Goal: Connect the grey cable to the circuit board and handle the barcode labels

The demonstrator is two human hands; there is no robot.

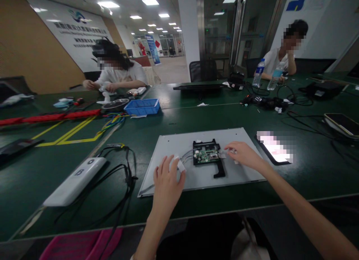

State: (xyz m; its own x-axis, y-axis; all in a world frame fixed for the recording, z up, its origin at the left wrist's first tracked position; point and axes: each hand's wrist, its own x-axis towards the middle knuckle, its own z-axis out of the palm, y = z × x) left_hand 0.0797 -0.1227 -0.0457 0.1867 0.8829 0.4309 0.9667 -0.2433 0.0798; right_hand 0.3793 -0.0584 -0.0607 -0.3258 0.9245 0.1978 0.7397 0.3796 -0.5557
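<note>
A flat light-grey panel (174, 142) lies on the green table in front of me. Near its middle sits a green circuit board (206, 155) in a black bracket (220, 170), with thin grey wires leading out to the left. My left hand (167, 178) rests over the panel's left part, fingers spread. A small white piece (181, 164) shows between its index finger and thumb; I cannot tell whether it is touched. To the right of the board, my right hand (242, 153) has its fingertips pinched together over the panel. What they hold is too small to make out.
Right of the panel lies a lit phone (273, 148). A white device (77, 181) with black cables (127, 170) lies to the left. Farther back are a blue basket (143, 107), a black monitor-like object (199, 87) and water bottles (258, 73). Two people sit across the table.
</note>
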